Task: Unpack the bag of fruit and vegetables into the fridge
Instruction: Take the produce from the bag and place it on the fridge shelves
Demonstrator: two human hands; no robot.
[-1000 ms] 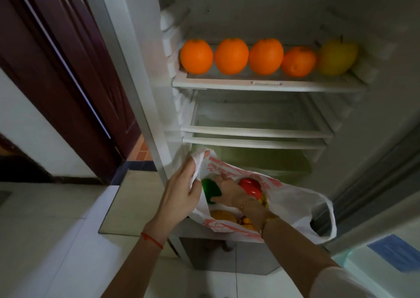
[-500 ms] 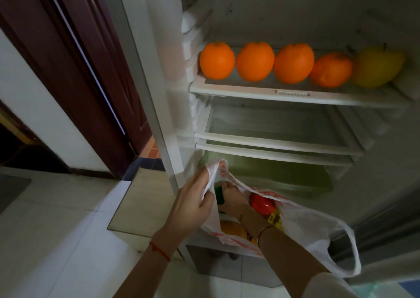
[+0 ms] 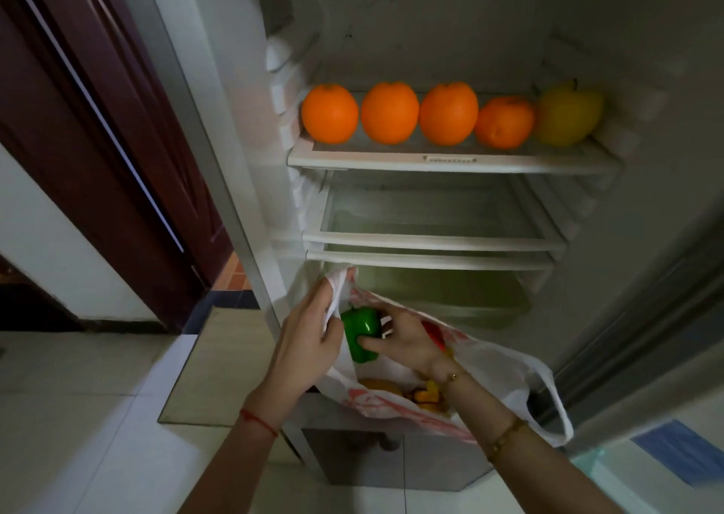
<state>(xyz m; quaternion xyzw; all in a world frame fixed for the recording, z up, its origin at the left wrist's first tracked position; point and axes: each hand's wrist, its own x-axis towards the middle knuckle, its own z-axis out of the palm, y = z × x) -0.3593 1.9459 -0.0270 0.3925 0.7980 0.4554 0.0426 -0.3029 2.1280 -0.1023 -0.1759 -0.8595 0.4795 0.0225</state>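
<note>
A white plastic bag (image 3: 505,372) with red print hangs open in front of the fridge's lowest part. My left hand (image 3: 309,341) pinches the bag's left handle and holds it up. My right hand (image 3: 403,337) grips a green bell pepper (image 3: 360,333) at the bag's mouth, just above the rim. A red vegetable (image 3: 435,333) and orange and yellow produce (image 3: 423,396) lie inside the bag, partly hidden by my right wrist. On the fridge's top shelf (image 3: 450,161) stand several oranges (image 3: 390,113) and a yellow apple (image 3: 568,114).
Below the top shelf are two bare shelves (image 3: 431,241) and a greenish crisper drawer (image 3: 442,294). The fridge's left wall (image 3: 219,129) stands beside a dark red door (image 3: 98,129). The fridge door's edge (image 3: 642,317) rises at the right. The floor is pale tile (image 3: 86,415).
My right hand has lifted the green pepper up out of the bag to its mouth. My left hand keeps its hold on the handle. The view has tilted up slightly.
</note>
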